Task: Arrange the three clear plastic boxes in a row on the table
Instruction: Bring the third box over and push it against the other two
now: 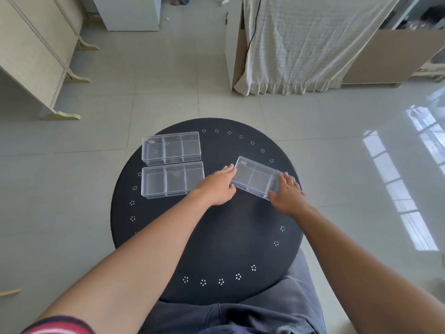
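Three clear plastic boxes with inner dividers lie on a round black table. The far-left box and the near-left box sit close together, long sides parallel. The third box lies tilted at the right. My left hand touches that tilted box's left end with its fingertips. Over the same box's right end rests my right hand, fingers spread. Both hands press on it from opposite ends.
The table's rim is dotted with small white flower marks. Around it is pale tiled floor. A cream cabinet stands at the far left, and a cloth-draped piece of furniture at the far right. My grey-trousered lap is below the table.
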`<state>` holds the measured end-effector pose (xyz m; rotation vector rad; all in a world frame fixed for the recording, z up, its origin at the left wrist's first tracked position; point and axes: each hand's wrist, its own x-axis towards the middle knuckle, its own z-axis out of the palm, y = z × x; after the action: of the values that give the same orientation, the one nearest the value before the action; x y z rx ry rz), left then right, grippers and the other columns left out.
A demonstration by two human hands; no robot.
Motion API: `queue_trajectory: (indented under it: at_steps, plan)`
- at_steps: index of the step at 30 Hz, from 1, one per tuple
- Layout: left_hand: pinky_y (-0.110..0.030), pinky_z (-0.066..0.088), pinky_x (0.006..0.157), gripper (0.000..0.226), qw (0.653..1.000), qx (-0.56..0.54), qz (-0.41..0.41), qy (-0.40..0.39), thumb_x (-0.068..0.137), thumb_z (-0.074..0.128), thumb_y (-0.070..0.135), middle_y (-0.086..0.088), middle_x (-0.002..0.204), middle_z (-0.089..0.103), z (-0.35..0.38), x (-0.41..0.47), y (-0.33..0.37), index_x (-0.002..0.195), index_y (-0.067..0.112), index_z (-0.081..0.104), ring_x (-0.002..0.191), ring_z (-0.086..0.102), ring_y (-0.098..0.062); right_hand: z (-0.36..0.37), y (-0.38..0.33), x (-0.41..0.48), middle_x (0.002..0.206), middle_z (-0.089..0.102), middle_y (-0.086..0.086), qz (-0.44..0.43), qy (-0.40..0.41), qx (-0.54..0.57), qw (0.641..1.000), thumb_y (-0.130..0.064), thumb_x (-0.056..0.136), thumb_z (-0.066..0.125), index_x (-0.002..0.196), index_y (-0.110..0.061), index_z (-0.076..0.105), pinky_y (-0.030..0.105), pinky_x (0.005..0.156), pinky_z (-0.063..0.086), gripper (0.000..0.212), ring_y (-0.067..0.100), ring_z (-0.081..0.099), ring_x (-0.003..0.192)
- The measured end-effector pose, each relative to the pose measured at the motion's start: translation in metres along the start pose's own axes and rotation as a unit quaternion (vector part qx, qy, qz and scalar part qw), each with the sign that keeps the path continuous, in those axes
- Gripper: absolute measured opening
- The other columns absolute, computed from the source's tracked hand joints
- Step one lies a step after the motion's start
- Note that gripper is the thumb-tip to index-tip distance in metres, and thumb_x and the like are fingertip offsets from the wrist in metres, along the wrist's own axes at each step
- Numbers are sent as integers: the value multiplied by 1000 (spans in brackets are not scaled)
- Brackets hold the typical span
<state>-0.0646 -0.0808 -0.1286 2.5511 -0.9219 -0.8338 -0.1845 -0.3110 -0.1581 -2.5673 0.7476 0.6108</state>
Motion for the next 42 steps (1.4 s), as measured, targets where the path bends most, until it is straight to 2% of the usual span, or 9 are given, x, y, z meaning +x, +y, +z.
queue_trajectory:
  at_steps: [5, 13, 16, 20, 29, 33, 35, 39, 42]
  plan:
    - [-43, 36, 125, 72, 998, 43, -14, -32, 106, 41, 18, 15, 181, 3, 6, 8, 18, 174, 23, 16, 167, 17, -13, 6, 22, -2, 184, -4, 7, -3, -29, 20, 999, -48, 109, 48, 174, -11, 4, 51, 136, 15, 87, 32, 3, 170]
    - [-47, 15, 135, 80, 989, 132, 7, -60, 106, 43, 12, 4, 182, -13, 8, 30, 28, 174, 15, 2, 169, -1, -14, 7, 23, -16, 184, -7, 3, -9, -38, 11, 999, -45, 110, 46, 174, -13, 7, 54, 135, 16, 82, 29, -2, 170]
    - [-46, 19, 134, 79, 989, 132, -1, -67, 106, 43, 12, 6, 181, -14, 11, 30, 34, 174, 16, 4, 169, 6, -15, 3, 24, -19, 184, -9, 2, -4, -43, 4, 999, -45, 111, 46, 175, -14, 6, 55, 135, 15, 81, 29, -4, 170]
    - [-46, 43, 119, 76, 989, 128, -36, -65, 106, 45, 14, 12, 182, -5, 15, 16, 41, 174, 22, 12, 164, 28, -22, 2, 29, -23, 184, -7, 1, -9, -49, -10, 999, -41, 112, 44, 175, -15, 7, 54, 135, 16, 77, 27, -4, 170]
    - [-47, 54, 103, 72, 982, 176, -57, -39, 103, 48, 13, 4, 182, 12, 48, -21, 32, 171, 19, 25, 148, 51, -30, 20, 23, -53, 184, -1, 3, -30, -42, -34, 998, -35, 112, 41, 174, -10, 15, 50, 135, 19, 71, 22, 1, 170]
    - [-45, 53, 93, 68, 978, 194, -69, -27, 104, 50, 14, 1, 179, 22, 60, -42, 27, 168, 18, 31, 140, 57, -31, 31, 17, -72, 184, 1, 3, -45, -36, -27, 998, -32, 111, 42, 173, -7, 16, 49, 133, 26, 71, 25, 11, 170]
    - [-42, 51, 83, 65, 977, 197, -79, -15, 102, 51, 13, -2, 173, 37, 63, -55, 24, 165, 18, 37, 132, 62, -32, 36, 12, -79, 184, 5, 2, -59, -28, -28, 997, -32, 111, 42, 171, -8, 23, 51, 129, 34, 68, 29, 25, 166]
    - [-38, 47, 76, 53, 974, 195, -118, 2, 102, 51, 10, -11, 143, 61, 60, -83, 13, 155, 13, 50, 119, 67, -33, 51, -1, -86, 183, 13, -4, -94, -20, -42, 994, -34, 109, 43, 160, -11, 40, 53, 108, 51, 55, 41, 57, 141]
    - [-38, 48, 75, 53, 971, 181, -153, 18, 102, 51, 10, -12, 132, 66, 59, -100, -7, 155, 11, 52, 114, 69, -34, 63, -17, -87, 182, 14, -6, -125, -18, -36, 991, -33, 108, 44, 154, -12, 44, 52, 99, 55, 50, 41, 65, 129]
